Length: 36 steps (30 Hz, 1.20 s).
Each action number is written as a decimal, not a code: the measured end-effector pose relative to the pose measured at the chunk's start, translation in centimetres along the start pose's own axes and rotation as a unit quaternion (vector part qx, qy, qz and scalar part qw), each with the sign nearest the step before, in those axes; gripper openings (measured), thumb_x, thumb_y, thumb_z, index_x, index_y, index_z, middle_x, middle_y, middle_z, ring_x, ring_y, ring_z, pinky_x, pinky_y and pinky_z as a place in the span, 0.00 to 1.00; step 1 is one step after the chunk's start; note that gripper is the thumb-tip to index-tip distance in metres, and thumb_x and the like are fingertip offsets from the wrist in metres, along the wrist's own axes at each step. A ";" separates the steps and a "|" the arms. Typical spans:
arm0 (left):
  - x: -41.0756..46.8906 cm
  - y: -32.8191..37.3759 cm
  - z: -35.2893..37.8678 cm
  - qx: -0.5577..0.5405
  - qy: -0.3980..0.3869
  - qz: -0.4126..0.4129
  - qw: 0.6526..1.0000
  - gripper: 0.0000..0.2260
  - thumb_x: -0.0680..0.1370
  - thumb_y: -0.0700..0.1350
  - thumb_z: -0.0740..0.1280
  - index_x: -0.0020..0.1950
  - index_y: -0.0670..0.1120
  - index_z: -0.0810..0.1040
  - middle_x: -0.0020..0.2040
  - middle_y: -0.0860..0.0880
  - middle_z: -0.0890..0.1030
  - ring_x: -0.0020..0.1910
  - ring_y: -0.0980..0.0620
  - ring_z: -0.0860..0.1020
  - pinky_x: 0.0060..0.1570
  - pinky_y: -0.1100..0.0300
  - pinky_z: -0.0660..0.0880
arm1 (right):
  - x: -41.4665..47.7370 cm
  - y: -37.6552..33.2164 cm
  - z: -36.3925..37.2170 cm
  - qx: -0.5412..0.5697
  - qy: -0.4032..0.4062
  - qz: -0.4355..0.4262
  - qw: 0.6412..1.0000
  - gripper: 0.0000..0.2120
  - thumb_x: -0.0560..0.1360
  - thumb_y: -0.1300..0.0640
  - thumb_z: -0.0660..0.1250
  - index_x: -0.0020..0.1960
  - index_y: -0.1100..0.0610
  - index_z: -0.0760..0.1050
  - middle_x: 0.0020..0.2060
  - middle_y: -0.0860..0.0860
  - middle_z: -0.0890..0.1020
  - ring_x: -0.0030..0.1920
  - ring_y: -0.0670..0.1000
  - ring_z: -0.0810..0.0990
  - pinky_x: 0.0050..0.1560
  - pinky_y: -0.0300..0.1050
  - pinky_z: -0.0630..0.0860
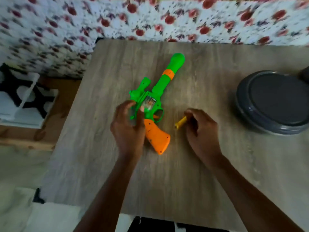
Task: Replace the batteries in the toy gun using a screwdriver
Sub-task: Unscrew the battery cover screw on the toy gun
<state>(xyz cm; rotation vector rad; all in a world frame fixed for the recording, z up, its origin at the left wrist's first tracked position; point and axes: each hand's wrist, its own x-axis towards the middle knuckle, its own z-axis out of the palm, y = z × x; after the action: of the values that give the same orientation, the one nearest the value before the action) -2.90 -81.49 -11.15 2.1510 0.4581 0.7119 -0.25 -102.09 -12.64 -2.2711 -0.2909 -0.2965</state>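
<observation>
A green toy gun (160,84) with an orange grip and an orange band on its barrel lies flat on the wooden table (192,181), barrel pointing away to the upper right. My left hand (127,126) rests on the gun's body just behind the clear window, fingers curled over its left edge. My right hand (201,129) is to the right of the grip and holds a short yellow screwdriver handle (181,122). The handle points down-left toward the gun. Its tip is too blurred to make out.
A round dark grey lidded container (274,102) sits at the table's right edge. A flowered cloth (150,19) runs along the far side. To the left, below the table, stands a black and white patterned object (25,97).
</observation>
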 end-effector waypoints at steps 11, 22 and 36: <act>-0.7 -3.4 0.3 0.021 -0.063 -0.062 0.996 0.36 0.65 0.68 0.74 0.65 0.48 0.72 0.57 0.46 0.79 0.59 0.44 0.77 0.61 0.50 0.73 | 0.3 0.0 4.1 0.060 0.028 -0.092 0.994 0.09 0.75 0.65 0.63 0.51 0.55 0.77 0.36 0.49 0.81 0.36 0.46 0.79 0.42 0.43 0.76; -4.5 1.9 -2.5 0.000 -0.127 -0.144 0.981 0.33 0.66 0.57 0.81 0.66 0.47 0.76 0.61 0.44 0.80 0.61 0.44 0.79 0.52 0.58 0.73 | -4.3 -0.9 3.3 0.154 0.074 -0.100 0.980 0.05 0.78 0.45 0.64 0.51 0.34 0.75 0.48 0.57 0.81 0.45 0.59 0.82 0.50 0.61 0.80; -6.6 0.8 0.2 -0.269 -0.093 -0.173 0.943 0.23 0.59 0.45 0.83 0.50 0.44 0.82 0.42 0.43 0.86 0.39 0.48 0.84 0.34 0.57 0.79 | -6.7 -3.7 0.3 0.356 0.132 -0.096 0.920 0.32 0.75 0.67 0.74 0.71 0.48 0.64 0.38 0.55 0.85 0.35 0.54 0.86 0.35 0.47 0.82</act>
<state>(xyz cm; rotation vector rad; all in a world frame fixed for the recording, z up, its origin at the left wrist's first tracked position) -7.89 -85.62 -12.83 1.5516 0.4603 0.3721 -7.70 -100.22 -12.27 -1.4660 -0.4028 -0.4996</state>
